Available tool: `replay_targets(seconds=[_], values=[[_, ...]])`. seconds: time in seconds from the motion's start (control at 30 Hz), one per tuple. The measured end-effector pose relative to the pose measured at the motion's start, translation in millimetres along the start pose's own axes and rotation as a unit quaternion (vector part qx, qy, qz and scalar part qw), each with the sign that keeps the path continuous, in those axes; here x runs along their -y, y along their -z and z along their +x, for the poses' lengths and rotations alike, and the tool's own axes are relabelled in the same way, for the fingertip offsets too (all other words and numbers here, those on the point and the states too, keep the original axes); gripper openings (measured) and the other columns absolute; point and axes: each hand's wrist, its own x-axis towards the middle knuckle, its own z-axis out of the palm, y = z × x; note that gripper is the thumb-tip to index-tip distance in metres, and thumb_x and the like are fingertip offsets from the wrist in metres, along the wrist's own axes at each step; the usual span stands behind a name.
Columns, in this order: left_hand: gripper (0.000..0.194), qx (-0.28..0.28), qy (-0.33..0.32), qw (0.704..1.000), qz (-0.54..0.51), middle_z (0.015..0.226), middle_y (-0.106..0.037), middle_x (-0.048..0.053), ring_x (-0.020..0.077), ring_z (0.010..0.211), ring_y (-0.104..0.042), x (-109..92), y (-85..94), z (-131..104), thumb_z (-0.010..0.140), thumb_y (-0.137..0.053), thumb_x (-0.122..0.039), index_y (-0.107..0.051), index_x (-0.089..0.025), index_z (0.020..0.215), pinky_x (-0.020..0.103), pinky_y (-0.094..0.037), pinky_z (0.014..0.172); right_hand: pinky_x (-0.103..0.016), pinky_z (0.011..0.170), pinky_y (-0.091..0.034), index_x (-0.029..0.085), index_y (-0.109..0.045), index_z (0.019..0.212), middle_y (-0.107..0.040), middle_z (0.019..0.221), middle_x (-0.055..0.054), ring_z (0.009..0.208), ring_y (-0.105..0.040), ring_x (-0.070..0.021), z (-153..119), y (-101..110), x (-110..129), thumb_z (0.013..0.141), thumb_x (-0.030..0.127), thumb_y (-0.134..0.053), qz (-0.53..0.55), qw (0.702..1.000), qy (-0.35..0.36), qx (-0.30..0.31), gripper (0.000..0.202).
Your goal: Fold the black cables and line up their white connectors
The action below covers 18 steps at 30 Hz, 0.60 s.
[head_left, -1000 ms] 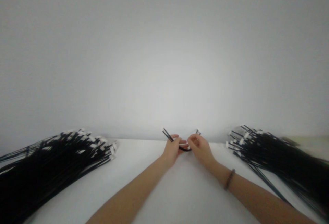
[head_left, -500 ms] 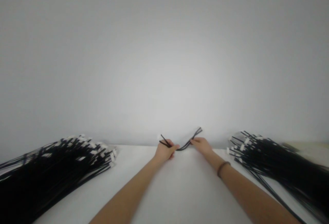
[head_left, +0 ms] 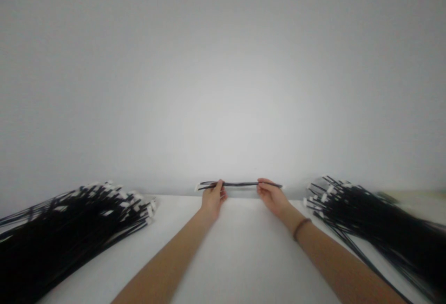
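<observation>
A short set of thin black cables (head_left: pixel 240 184) with small whitish ends stretches level between my two hands near the far edge of the table. My left hand (head_left: pixel 213 198) pinches it toward its left end, and the split cable ends stick out past the fingers. Toward the other end, my right hand (head_left: pixel 272 196) grips it between thumb and fingers, with a tip poking out to the right. The exact number of strands is too small to make out.
A large heap of black cables with white connectors (head_left: pixel 69 229) lies at the left. Another such heap (head_left: pixel 379 225) lies at the right. Both rest on the white table (head_left: pixel 244 253), which meets a plain pale wall (head_left: pixel 223 85). A blurred yellowish surface (head_left: pixel 421 204) shows at far right.
The cables, curved and slanting up to the right before, are now pulled straight and level. My left hand has shifted left and slightly up, widening the gap between my hands.
</observation>
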Motion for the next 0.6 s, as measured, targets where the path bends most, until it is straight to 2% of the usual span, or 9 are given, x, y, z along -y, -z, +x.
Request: replay_targets(seconds=[0.2, 0.27, 0.37, 0.47, 0.6], values=[[0.017, 0.03, -0.008, 0.999, 0.022, 0.056, -0.054, 0.002, 0.0077, 0.046, -0.05, -5, 4.8, 1, 0.069, -0.055, -0.027, -0.053, -0.011, 0.065, 0.022, -0.043, 0.047, -0.022, 0.07, -0.046, 0.014, -0.059, 0.076, -0.061, 0.083, -0.005, 0.084, -0.056, -0.0142, -3, 3, 5, 0.055, 0.015, -0.065, -0.046, 0.998, -0.006, 0.032, 0.021], [0.019, 0.04, -0.009, 0.998, 0.047, 0.051, -0.051, 0.001, 0.0081, 0.043, -0.049, -4, 5.9, 1, 0.07, -0.053, -0.028, -0.051, -0.011, 0.064, 0.023, -0.044, 0.046, -0.021, 0.065, -0.046, 0.014, -0.058, 0.072, -0.06, 0.09, -0.006, 0.081, -0.057, -0.0145, -4, 2, 4, 0.058, 0.02, -0.064, -0.068, 0.997, -0.015, 0.017, 0.016], [0.02, 0.05, -0.031, 0.994, 0.095, 0.048, -0.049, -0.001, 0.0092, 0.039, -0.048, 0, 5.9, 1, 0.069, -0.055, -0.031, -0.047, -0.013, 0.071, 0.024, -0.044, 0.042, -0.02, 0.051, -0.045, 0.015, -0.057, 0.072, -0.056, 0.098, -0.006, 0.066, -0.059, -0.0121, -8, -2, 2, 0.061, 0.027, -0.063, -0.099, 0.994, -0.034, -0.004, 0.018], [0.028, 0.033, -0.073, 0.987, 0.136, 0.05, -0.05, -0.002, 0.0111, 0.039, -0.05, 4, 4.5, 1, 0.066, -0.059, -0.032, -0.043, -0.015, 0.082, 0.027, -0.045, 0.041, -0.019, 0.047, -0.042, 0.015, -0.055, 0.081, -0.058, 0.09, -0.006, 0.059, -0.059, -0.0113, -12, -7, 0, 0.064, 0.032, -0.06, -0.114, 0.993, -0.029, -0.001, 0.025], [0.024, -0.018, -0.107, 0.984, 0.14, 0.058, -0.055, 0.001, 0.0096, 0.039, -0.05, 3, 5.5, 4, 0.071, -0.05, -0.035, -0.042, -0.016, 0.082, 0.025, -0.045, 0.04, -0.021, 0.049, -0.043, 0.015, -0.049, 0.075, -0.058, 0.068, -0.001, 0.053, -0.058, -0.0105, -10, -6, -4, 0.068, 0.033, -0.055, -0.107, 0.994, -0.023, -0.004, 0.02]])
